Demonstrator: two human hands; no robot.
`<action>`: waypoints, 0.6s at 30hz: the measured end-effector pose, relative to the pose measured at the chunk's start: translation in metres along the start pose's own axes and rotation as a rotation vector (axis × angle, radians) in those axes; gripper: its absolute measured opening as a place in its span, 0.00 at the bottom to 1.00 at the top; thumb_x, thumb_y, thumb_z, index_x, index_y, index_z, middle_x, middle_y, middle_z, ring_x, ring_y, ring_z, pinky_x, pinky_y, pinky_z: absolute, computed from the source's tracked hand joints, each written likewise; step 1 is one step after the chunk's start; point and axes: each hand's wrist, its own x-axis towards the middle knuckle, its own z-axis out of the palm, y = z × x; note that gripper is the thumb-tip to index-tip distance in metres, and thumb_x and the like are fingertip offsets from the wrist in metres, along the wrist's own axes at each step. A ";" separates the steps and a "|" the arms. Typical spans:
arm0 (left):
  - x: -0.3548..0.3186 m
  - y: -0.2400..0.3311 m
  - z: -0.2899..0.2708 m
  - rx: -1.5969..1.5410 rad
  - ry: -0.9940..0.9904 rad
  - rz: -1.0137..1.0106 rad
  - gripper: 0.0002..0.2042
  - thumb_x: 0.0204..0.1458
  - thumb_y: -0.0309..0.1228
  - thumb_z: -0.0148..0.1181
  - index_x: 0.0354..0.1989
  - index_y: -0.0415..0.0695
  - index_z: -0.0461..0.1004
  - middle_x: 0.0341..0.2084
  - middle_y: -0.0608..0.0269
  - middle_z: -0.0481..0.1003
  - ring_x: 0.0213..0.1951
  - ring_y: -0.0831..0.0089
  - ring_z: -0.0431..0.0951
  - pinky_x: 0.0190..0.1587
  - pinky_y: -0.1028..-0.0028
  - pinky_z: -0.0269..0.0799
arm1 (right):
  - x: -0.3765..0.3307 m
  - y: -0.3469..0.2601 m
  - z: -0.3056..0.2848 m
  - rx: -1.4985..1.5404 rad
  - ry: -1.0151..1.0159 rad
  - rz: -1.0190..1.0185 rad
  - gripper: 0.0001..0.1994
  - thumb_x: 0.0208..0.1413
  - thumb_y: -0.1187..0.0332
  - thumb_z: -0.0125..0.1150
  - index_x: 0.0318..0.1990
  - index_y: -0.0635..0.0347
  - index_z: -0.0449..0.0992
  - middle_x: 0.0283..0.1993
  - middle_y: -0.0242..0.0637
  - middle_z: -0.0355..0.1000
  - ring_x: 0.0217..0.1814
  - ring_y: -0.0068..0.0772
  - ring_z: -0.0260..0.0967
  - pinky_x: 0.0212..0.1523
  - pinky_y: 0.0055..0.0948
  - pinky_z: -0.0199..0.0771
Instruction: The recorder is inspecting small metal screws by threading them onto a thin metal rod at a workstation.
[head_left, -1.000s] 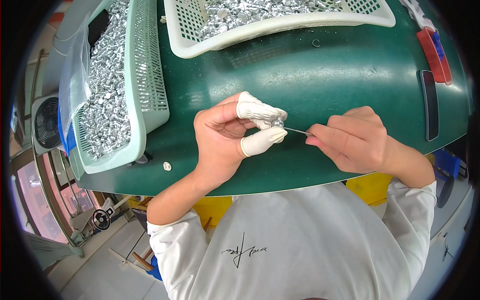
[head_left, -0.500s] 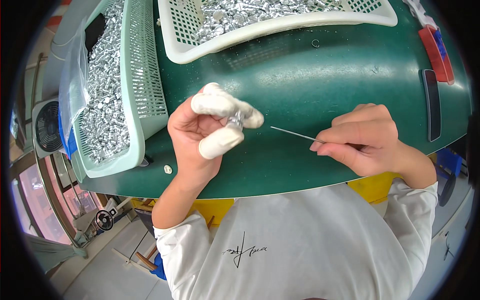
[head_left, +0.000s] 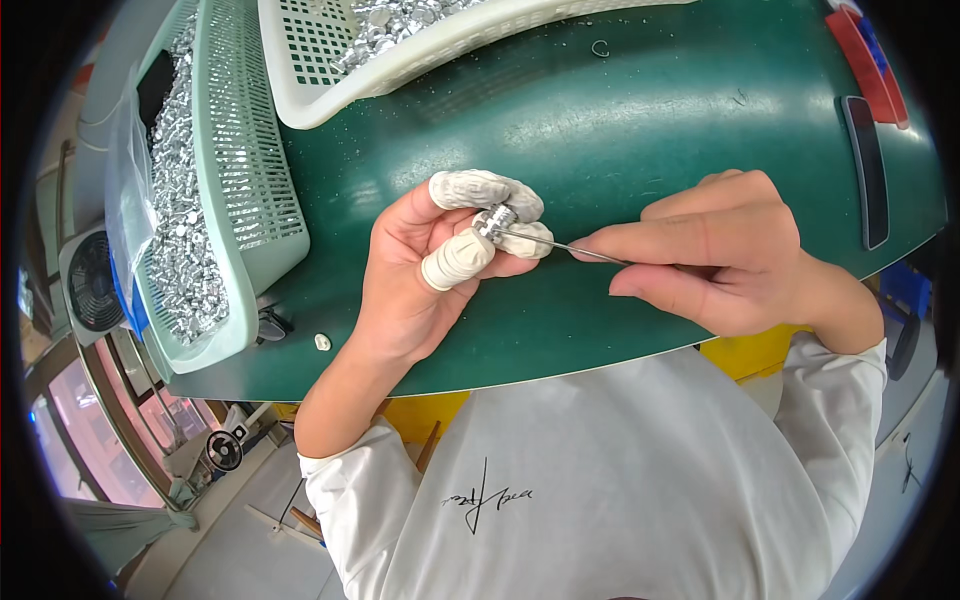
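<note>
Between the covered fingertips of my left hand is a small silvery metal part, a short cylinder with a stepped shape. White finger cots cover the thumb and several fingers of that hand. My right hand pinches a thin metal rod between thumb and forefinger. Its far tip meets the metal part; whether it goes inside cannot be made out. Both hands are above the green table.
At the left stands a pale green basket full of similar metal parts. Another white basket of parts is at the back. A dark flat device and a red box lie at the right. A small white scrap rests near the front edge.
My right hand has moved left, bringing the rod's tip from apart to the metal part. My left hand has turned slightly and shifted right. The view has shifted a little.
</note>
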 end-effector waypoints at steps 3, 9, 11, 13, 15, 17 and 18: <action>0.000 -0.001 -0.002 0.042 -0.006 0.032 0.19 0.58 0.24 0.67 0.58 0.36 0.74 0.52 0.44 0.78 0.50 0.58 0.84 0.55 0.58 0.83 | 0.001 -0.002 0.000 0.016 0.028 0.017 0.17 0.52 0.79 0.71 0.51 0.65 0.84 0.19 0.34 0.73 0.14 0.21 0.62 0.16 0.24 0.56; -0.001 -0.001 -0.001 0.056 0.000 0.045 0.20 0.57 0.24 0.69 0.57 0.37 0.75 0.52 0.44 0.78 0.50 0.58 0.84 0.54 0.57 0.84 | 0.000 -0.006 -0.001 -0.007 0.009 0.062 0.19 0.49 0.81 0.71 0.52 0.63 0.85 0.17 0.31 0.72 0.12 0.18 0.60 0.15 0.22 0.54; -0.002 -0.002 -0.002 0.055 0.000 0.043 0.20 0.56 0.24 0.69 0.57 0.37 0.75 0.52 0.44 0.78 0.49 0.57 0.84 0.54 0.57 0.84 | -0.002 -0.005 0.000 0.004 0.033 0.070 0.19 0.48 0.81 0.71 0.51 0.62 0.85 0.17 0.31 0.72 0.12 0.17 0.60 0.15 0.22 0.54; -0.002 -0.002 -0.002 0.057 -0.007 0.054 0.20 0.56 0.24 0.69 0.56 0.36 0.75 0.51 0.44 0.78 0.49 0.57 0.84 0.54 0.57 0.84 | -0.002 -0.005 0.000 0.002 0.037 0.073 0.19 0.48 0.81 0.71 0.50 0.61 0.86 0.17 0.30 0.72 0.12 0.17 0.59 0.15 0.22 0.54; -0.002 -0.002 -0.002 0.070 -0.006 0.065 0.19 0.56 0.24 0.69 0.56 0.36 0.75 0.51 0.44 0.79 0.49 0.57 0.84 0.53 0.57 0.85 | -0.002 -0.005 0.000 -0.001 0.042 0.077 0.19 0.48 0.81 0.72 0.50 0.60 0.86 0.17 0.30 0.72 0.12 0.17 0.59 0.15 0.22 0.54; -0.001 -0.003 -0.003 0.081 -0.006 0.075 0.19 0.56 0.23 0.69 0.55 0.35 0.75 0.51 0.45 0.79 0.49 0.57 0.84 0.53 0.57 0.85 | -0.002 -0.006 -0.001 -0.018 0.030 0.100 0.18 0.47 0.80 0.73 0.48 0.59 0.87 0.16 0.29 0.71 0.12 0.16 0.57 0.15 0.21 0.54; 0.000 -0.003 -0.003 0.095 0.005 0.090 0.17 0.56 0.22 0.68 0.54 0.34 0.76 0.50 0.45 0.79 0.48 0.58 0.84 0.53 0.58 0.85 | -0.002 -0.006 -0.001 -0.019 0.030 0.102 0.18 0.47 0.80 0.73 0.48 0.59 0.87 0.16 0.29 0.71 0.12 0.16 0.57 0.15 0.21 0.54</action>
